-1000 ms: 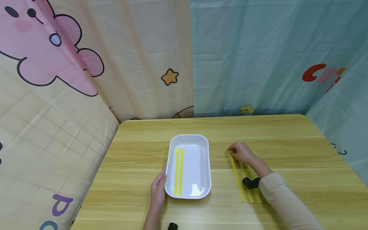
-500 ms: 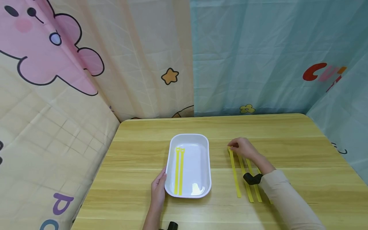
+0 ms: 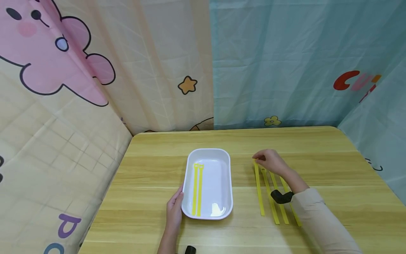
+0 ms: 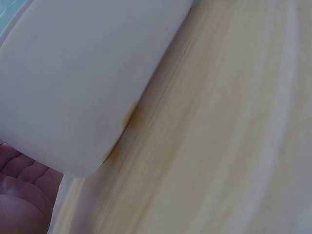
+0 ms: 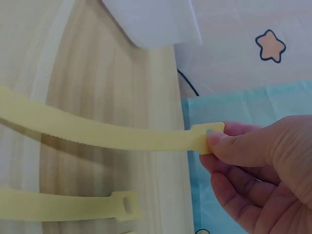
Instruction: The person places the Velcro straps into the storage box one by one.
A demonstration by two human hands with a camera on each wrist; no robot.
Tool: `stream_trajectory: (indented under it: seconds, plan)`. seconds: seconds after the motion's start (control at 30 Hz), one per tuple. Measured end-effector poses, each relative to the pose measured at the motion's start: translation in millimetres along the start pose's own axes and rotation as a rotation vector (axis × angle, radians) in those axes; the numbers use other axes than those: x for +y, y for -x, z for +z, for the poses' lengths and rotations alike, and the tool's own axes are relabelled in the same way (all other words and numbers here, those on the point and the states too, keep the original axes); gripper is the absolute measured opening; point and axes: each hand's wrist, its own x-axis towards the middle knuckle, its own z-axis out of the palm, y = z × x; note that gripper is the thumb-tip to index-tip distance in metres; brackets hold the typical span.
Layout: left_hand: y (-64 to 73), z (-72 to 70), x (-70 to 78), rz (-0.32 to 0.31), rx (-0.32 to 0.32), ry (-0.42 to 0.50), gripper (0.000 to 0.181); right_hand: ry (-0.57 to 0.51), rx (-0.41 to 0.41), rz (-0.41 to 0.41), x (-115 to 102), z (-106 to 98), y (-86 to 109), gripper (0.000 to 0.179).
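A white tray stands on the table with two yellow hook-and-loop cable ties side by side along its left inside. My left hand holds the tray's lower left side, thumb at the rim; in the left wrist view the tray wall partly hides its fingers. To the right of the tray, my right hand pinches the slotted head of another yellow cable tie between thumb and fingers. That head is raised, and the strip slopes down toward me. Beside it lie 3 more yellow cable ties, partly under my right forearm.
The wooden table has rounded far corners. Printed curtains hang behind it and along both sides. Each wrist wears a black camera mount. A strip of table separates the tray from the loose ties.
My right hand has lifted the leftmost loose cable tie by its head, moving slightly away from me and apart from the other ties. The left hand and the tray stay put.
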Motion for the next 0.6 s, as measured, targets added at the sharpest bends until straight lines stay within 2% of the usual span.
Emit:
stream_trajectory:
  seconds: [0.33,0.6]
  plan:
    - [0.7,0.0,0.2,-0.005,0.001,0.001,0.036,-0.017,0.027,-0.032,-13,-13,1.5,0.016]
    - [-0.4,-0.6,-0.1,-0.011,0.007,0.002,0.037,0.001,0.034,-0.008,-21,-18,2.7,0.016]
